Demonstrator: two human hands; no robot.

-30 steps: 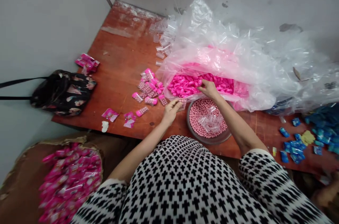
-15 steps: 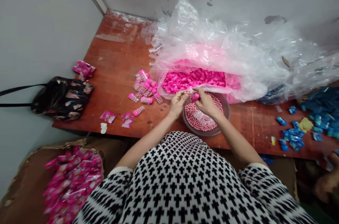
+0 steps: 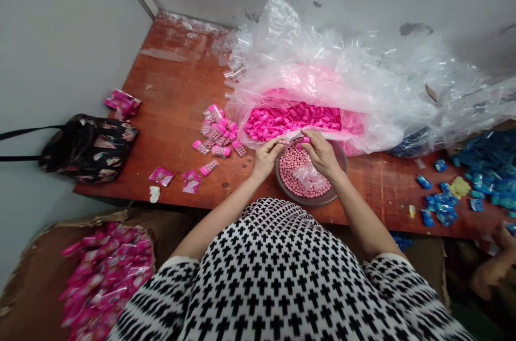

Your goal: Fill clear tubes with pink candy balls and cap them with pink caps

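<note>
My left hand (image 3: pixel 266 159) is closed in a pinch on a small clear tube of pink balls (image 3: pixel 284 143), its fingers partly covering it. Opposite it, my right hand (image 3: pixel 322 156) grips a bright pink cap (image 3: pixel 303 142) between thumb and fingers; a small gap separates cap and tube. Below both hands stands a grey bowl (image 3: pixel 282 186) of pink balls (image 3: pixel 296 166), with a piece of clear plastic (image 3: pixel 310 175) lying on them. Just beyond is an opened plastic bag (image 3: pixel 322 80) of pink caps (image 3: pixel 292 120).
Filled tubes with pink caps (image 3: pixel 220 131) are piled on the red-brown table (image 3: pixel 161 99). Pink packets (image 3: pixel 162 175) and a black patterned bag (image 3: pixel 91 147) lie left. Below is a carton of pink packets (image 3: pixel 113 276). Blue packets (image 3: pixel 443 205) and another person's hand (image 3: pixel 494 266) are right.
My hands have moved slightly apart, so the pink cap in my right hand is now separate from the tube in my left. The view has shifted a little.
</note>
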